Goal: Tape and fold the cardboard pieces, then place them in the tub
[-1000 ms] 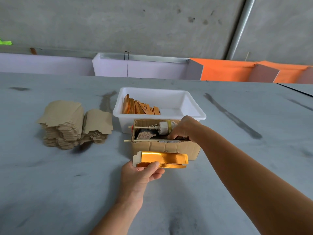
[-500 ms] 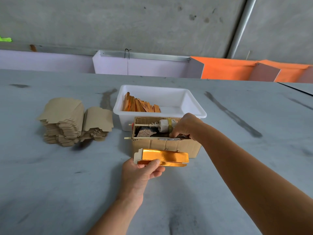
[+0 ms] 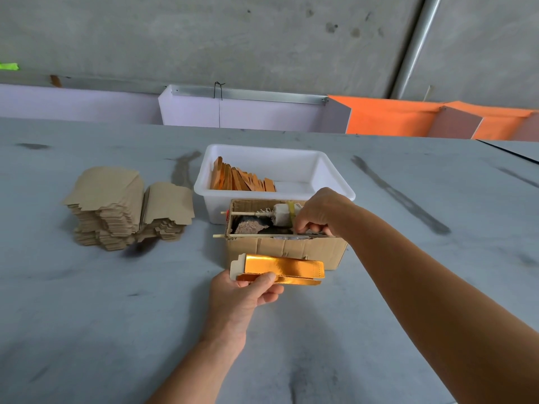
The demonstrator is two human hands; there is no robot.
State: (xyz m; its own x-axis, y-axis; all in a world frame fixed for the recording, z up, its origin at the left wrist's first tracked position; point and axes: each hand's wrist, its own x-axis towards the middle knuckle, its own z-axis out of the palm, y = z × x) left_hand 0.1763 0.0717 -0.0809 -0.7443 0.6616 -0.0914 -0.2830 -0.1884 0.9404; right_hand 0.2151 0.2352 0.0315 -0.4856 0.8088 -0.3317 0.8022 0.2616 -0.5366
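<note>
While left hand [image 3: 245, 295] pinches gold piece [image 3: 284, 268], right hand [image 3: 319, 211] curls.

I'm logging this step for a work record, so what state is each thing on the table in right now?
gold cardboard piece: partly folded, held by the left hand.
white tub: open, folded gold pieces leaning at its left side.
cardboard box: open-topped, holding sticks and scraps.
right hand: fingers curled inside the box; what they pinch is unclear.
stack of flat brown blanks: unfolded, piled left of the tub.
</note>
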